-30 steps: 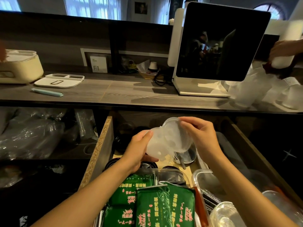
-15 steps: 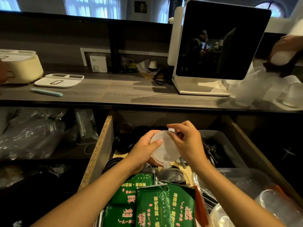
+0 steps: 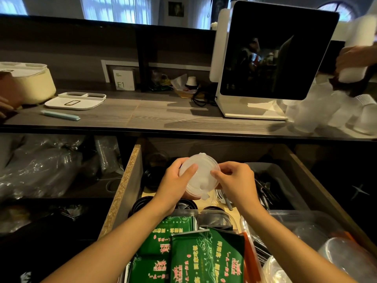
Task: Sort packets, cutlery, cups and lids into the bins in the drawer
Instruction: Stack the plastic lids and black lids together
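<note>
Both hands above the middle of the open drawer, holding a small stack of translucent lids. Left hand wrapped around the stack's left edge, thumb pressed flat on the top lid. Right hand pinching the right rim between thumb and fingertips. Stack held in the air, touching no bin.

Possible trouble: thin, smooth lids, probably slippery; sliding apart if the pinch loosens on one side. Falling then among the black lids near the drawer's back left corner, or onto the green packets at the front edge. Also possible: lids sticking together, separating with a sudden jerk. Grey cutlery bin toward the right side close enough for a wrong drop.
</note>
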The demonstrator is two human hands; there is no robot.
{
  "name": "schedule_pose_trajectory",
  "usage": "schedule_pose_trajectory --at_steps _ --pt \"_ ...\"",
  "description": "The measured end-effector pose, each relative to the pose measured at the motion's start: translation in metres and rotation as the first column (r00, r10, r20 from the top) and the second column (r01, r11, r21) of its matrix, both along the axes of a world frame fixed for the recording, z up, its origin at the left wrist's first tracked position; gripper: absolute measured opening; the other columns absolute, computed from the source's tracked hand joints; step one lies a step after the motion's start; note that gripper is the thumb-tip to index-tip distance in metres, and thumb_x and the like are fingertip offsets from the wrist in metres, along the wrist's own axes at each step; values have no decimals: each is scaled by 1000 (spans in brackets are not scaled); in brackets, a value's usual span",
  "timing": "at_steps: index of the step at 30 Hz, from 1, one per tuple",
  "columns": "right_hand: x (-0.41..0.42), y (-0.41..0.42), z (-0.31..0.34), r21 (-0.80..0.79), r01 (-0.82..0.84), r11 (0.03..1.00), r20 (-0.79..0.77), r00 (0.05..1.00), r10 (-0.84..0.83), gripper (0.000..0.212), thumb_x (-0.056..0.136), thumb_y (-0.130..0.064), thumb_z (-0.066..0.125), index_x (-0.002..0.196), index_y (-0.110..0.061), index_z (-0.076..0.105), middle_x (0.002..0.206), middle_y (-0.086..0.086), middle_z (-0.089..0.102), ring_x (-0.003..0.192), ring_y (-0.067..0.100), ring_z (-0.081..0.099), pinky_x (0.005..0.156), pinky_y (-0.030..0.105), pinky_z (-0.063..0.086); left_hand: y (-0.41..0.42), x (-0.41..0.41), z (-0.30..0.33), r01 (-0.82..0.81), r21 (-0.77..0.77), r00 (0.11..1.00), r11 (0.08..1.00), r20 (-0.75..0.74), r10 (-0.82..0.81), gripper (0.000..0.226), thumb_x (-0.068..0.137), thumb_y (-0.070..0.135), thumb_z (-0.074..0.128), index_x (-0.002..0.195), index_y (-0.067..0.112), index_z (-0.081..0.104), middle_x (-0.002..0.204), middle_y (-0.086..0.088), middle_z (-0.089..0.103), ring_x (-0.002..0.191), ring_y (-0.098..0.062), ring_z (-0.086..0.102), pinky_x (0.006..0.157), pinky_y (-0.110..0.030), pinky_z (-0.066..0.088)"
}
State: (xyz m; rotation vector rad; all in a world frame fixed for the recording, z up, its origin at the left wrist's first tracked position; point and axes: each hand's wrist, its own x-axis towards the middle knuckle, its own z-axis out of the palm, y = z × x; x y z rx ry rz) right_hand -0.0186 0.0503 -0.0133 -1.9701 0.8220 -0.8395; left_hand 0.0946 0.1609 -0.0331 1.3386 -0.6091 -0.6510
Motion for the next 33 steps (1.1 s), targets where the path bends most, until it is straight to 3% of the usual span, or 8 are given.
schedule_pose_trajectory --at_steps 4,8,12,15,20,25,29,33 --pt "3 -7 1 277 -6 961 127 991 -30 5 91 -10 63 93 -8 67 84 10 70 62 16 69 51 21 53 -1 -2 4 39 14 984 999 -173 -36 47 81 58 55 116 27 60 125 -8 60 101 -25 68 55 -32 58" --pt "-3 -11 11 369 -60 927 266 963 -44 5 91 -8 61 94 -9 64 93 8 66 72 16 64 59 24 54 1 2 5 58 17 935 998 -351 -48 52 94 63 40 121 25 62 121 -10 66 92 -21 74 57 -35 60" --pt "-15 -27 31 144 -176 974 254 958 135 9 95 -21 61 98 -21 69 98 -3 68 96 17 62 76 35 55 4 3 6 155 0 932 988 -332 -147 54 97 60 35 124 23 62 120 -11 70 94 -23 74 59 -37 60" --pt "-22 -28 42 -26 -299 954 59 952 300 13 93 -23 63 96 -32 73 91 -16 69 88 -2 60 66 16 50 4 0 5 249 7 939 968 -248 -240 66 84 67 45 131 23 59 125 -14 67 95 -24 72 62 -39 59" --pt "-16 -22 32 -153 -319 935 -209 935 285 8 86 -32 70 94 -34 70 91 -16 66 86 4 60 71 24 51 6 -7 3 413 66 909 908 -82 -408 52 86 50 58 133 29 52 128 -9 58 105 -27 69 62 -34 60" --pt "-8 -21 25 -154 -299 942 -228 938 261 21 87 -19 62 92 -40 61 100 -5 53 91 8 52 73 21 43 2 -7 0 305 84 952 949 9 -307 28 97 25 62 124 31 56 121 -8 61 100 -27 70 58 -34 59" --pt "-5 -19 18 -21 -140 990 -68 988 139 35 85 -22 69 115 -33 55 107 -10 54 97 8 55 83 28 51 -2 -2 -3 140 48 990 989 -18 -139 26 98 16 61 118 32 58 122 -10 61 101 -30 68 56 -35 59" --pt "-2 -16 8 141 -97 985 -65 992 107 26 86 -33 72 105 -18 61 90 -4 67 77 11 67 69 25 59 -2 5 -1 -50 -31 992 998 -117 46 23 98 14 60 113 31 57 123 -8 60 101 -28 68 56 -33 60"
